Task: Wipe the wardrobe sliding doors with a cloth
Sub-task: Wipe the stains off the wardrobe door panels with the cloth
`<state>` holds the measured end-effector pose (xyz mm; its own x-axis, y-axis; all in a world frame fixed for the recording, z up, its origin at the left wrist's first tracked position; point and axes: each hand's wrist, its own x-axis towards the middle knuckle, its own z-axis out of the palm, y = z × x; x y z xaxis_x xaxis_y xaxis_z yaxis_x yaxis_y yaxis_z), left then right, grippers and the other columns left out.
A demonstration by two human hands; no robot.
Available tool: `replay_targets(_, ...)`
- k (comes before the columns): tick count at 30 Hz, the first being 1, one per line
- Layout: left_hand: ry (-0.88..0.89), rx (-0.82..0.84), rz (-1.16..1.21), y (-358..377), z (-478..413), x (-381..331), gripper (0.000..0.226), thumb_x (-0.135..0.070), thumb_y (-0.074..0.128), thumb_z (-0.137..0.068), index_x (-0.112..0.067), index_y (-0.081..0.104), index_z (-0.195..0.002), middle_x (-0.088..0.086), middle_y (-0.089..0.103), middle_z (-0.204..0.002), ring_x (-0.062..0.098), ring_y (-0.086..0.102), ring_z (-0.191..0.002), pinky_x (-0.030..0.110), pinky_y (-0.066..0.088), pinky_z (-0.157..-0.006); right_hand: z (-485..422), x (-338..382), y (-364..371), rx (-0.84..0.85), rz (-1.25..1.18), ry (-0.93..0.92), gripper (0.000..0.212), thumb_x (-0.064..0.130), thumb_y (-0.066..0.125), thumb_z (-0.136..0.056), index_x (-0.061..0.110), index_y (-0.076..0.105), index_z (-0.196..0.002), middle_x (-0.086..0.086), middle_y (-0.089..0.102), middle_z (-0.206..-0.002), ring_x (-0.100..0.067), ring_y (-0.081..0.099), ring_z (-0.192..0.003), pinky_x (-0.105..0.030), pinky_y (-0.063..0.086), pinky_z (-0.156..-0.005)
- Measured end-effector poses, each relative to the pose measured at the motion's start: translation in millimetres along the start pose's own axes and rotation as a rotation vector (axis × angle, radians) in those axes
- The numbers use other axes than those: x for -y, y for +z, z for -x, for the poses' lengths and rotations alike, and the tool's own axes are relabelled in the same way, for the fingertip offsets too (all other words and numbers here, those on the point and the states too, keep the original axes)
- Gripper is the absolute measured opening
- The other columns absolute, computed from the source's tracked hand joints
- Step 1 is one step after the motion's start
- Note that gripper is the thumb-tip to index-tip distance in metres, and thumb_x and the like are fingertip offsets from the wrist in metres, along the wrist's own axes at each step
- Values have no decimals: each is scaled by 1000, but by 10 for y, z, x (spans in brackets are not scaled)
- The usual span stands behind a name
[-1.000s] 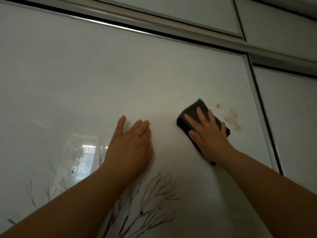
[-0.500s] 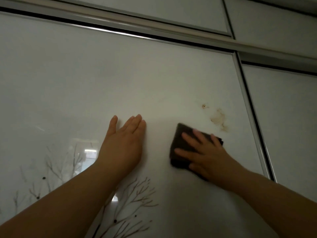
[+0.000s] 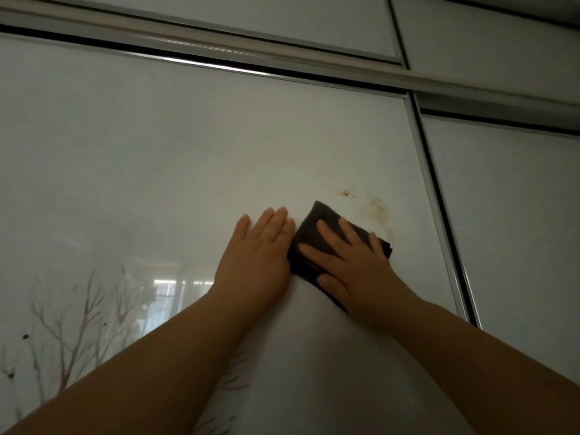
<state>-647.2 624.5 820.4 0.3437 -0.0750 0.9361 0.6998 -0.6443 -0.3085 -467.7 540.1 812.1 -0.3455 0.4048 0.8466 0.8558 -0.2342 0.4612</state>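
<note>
A glossy white sliding door [image 3: 175,158] with a printed bare-tree pattern fills most of the view. My right hand [image 3: 354,265] lies flat with spread fingers on a folded dark grey cloth [image 3: 317,221], pressing it against the door. Brown stains [image 3: 376,205] mark the panel just above and right of the cloth. My left hand [image 3: 257,255] rests flat on the door, fingers together, its edge touching the cloth's left side and holding nothing.
A silver top rail [image 3: 219,42] runs across above the door, with upper cabinet panels [image 3: 489,39] over it. A metal vertical frame [image 3: 439,215] separates this door from a second white door [image 3: 514,221] on the right. A window reflection [image 3: 175,287] shows low left.
My right hand has slid the cloth down from beside the stains, then back up and left until it meets my left hand. The left hand has stayed flat on the door.
</note>
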Motion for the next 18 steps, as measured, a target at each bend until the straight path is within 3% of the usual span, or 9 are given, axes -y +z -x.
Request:
replay_targets(3,-10,45,-2,14,-5,33,58,-21,11,-90,-19,6,-148,1,-2,-158,15,-4,-143,35,-6,-113,124,-262,-42,32,9,40,54,63,6,-87,54,12,-140,13,0,-155,-20,-8,-143,-53,1,-110)
replay_targets(6,-6,44,-69,-50,-22,22,64,-25,8,-84,-19,13,-148,0,4,-157,15,2,-143,40,-12,-111,-52,-573,-145,-3,7,270,50,58,11,-89,55,7,-139,7,1,-158,-25,-2,-144,-59,7,-109)
replay_targets(10,-2,30,-149,-84,-16,15,60,-25,11,-88,-20,19,-147,0,14,-156,15,11,-143,46,-19,-107,-560,-541,-205,12,-71,487,47,49,21,-98,51,5,-142,4,-8,-158,-27,-10,-143,-62,-1,-108)
replay_targets(12,-11,27,-157,-94,-22,-7,55,-23,11,-92,-22,15,-147,-2,10,-157,14,8,-143,47,-21,-107,-650,-344,-186,-1,-59,439,48,49,22,-97,51,5,-142,5,-9,-158,-27,-11,-143,-63,-3,-107)
replay_targets(15,-10,36,-173,-118,-32,-20,52,-26,10,-96,-25,8,-148,-4,3,-157,12,1,-143,49,-21,-108,-342,-149,-73,-22,-5,207,52,57,11,-90,53,5,-142,8,-7,-158,-25,-11,-143,-61,-3,-108)
replay_targets(18,1,2,-165,-109,-12,10,58,-26,10,-89,-23,19,-147,-2,13,-156,13,11,-142,49,-18,-108,108,-319,-10,-2,-6,60,54,63,7,-88,54,10,-141,13,-5,-156,-22,-11,-143,-59,-2,-108)
